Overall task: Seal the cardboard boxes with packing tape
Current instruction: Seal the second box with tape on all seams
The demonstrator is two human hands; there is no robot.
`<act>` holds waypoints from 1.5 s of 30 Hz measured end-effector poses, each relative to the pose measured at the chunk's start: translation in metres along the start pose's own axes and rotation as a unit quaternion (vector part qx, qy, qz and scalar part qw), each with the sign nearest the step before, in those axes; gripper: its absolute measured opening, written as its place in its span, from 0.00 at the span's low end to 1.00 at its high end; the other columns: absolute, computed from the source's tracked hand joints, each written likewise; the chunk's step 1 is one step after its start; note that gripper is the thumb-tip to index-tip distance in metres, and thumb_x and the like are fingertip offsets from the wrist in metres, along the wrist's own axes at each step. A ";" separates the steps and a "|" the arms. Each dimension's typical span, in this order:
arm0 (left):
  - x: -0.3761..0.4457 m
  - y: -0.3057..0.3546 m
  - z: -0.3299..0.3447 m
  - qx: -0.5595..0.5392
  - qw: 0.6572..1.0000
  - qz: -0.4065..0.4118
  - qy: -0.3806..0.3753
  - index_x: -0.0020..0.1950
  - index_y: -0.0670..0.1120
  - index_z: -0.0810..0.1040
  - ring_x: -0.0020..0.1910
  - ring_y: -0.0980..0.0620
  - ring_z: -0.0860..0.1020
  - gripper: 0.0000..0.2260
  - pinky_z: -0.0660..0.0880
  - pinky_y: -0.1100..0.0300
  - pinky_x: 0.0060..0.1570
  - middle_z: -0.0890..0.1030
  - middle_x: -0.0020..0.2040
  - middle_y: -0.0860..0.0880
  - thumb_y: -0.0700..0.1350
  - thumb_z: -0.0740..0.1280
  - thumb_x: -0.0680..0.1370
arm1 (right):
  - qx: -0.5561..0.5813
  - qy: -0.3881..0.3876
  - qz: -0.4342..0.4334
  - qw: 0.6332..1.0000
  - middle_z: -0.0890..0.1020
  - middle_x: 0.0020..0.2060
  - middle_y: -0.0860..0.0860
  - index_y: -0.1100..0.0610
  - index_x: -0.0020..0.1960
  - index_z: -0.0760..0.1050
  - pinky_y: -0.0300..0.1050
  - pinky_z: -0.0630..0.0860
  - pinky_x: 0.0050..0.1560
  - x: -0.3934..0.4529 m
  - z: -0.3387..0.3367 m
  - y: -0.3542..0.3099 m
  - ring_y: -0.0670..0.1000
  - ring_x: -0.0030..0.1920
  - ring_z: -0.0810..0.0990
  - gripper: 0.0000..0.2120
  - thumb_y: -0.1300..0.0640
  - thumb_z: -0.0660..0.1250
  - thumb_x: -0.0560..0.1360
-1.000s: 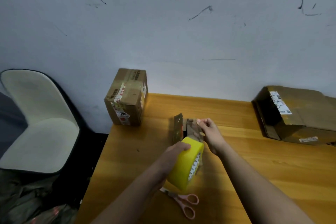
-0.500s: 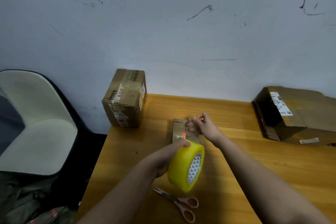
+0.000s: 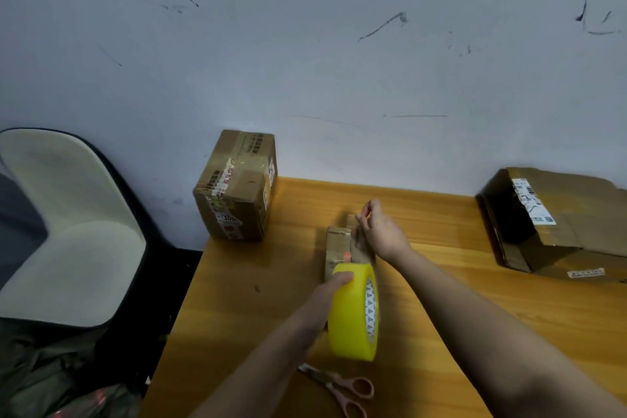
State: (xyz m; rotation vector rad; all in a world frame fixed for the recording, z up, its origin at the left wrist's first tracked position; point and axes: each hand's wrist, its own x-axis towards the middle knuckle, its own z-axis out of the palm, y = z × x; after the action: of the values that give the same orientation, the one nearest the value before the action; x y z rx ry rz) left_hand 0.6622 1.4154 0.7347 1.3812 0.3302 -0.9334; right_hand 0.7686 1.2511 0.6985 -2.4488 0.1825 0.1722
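Small box [image 3: 337,248] flaps now down (shut)

a pale wall [image 3: 305,61] marked with dark scuffs fills the upper half of the frame. a cream chair [image 3: 64,231] with a dark edge sits at the left, and the wooden tabletop [image 3: 475,316] spreads across the lower right under dim light.

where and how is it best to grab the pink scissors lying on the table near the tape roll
Probably by the pink handle loops of the scissors, coming from above on the near right side. They lie flat on the table, closed blades pointing away to the left under the left forearm, loops toward the person. The right hand looks better placed; the left hand holds the yellow tape roll.
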 end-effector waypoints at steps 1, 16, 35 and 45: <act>0.000 -0.005 0.000 -0.006 1.000 0.008 0.003 0.56 0.50 0.76 0.57 0.43 0.79 0.24 0.72 0.45 0.64 0.81 0.57 0.44 0.64 0.68 0.68 | -0.013 -0.001 -0.005 1.000 0.81 0.48 0.60 0.56 0.54 0.64 0.53 0.72 0.46 0.000 0.000 -0.001 0.63 0.48 0.79 0.07 0.52 0.56 0.82; -0.012 -0.027 -0.002 -0.127 0.983 0.127 0.025 0.52 0.47 0.81 0.50 0.40 0.81 0.28 0.76 0.46 0.53 0.83 0.51 0.41 0.55 0.73 0.54 | 0.080 0.009 0.012 0.997 0.80 0.46 0.57 0.58 0.53 0.66 0.52 0.71 0.46 -0.008 0.008 0.009 0.60 0.47 0.78 0.08 0.53 0.58 0.82; -0.004 0.011 -0.008 0.034 0.997 0.071 0.015 0.50 0.48 0.77 0.45 0.47 0.81 0.19 0.78 0.55 0.47 0.82 0.50 0.44 0.56 0.65 0.64 | 0.064 0.071 0.040 0.995 0.82 0.46 0.60 0.57 0.53 0.65 0.50 0.69 0.41 0.000 0.018 0.018 0.62 0.46 0.79 0.07 0.53 0.58 0.82; 0.003 0.024 -0.019 0.040 0.998 0.045 -0.003 0.58 0.48 0.74 0.49 0.49 0.80 0.15 0.77 0.57 0.48 0.80 0.53 0.46 0.54 0.65 0.76 | 0.198 0.145 0.099 0.964 0.80 0.43 0.55 0.55 0.50 0.65 0.54 0.74 0.46 -0.002 0.039 0.024 0.60 0.45 0.79 0.07 0.52 0.59 0.82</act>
State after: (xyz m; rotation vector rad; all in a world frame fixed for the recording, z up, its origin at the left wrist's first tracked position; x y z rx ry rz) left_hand 0.6872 1.4293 0.7445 1.4544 0.2267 -0.8844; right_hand 0.7596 1.2575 0.6544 -2.0431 0.5376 -0.1304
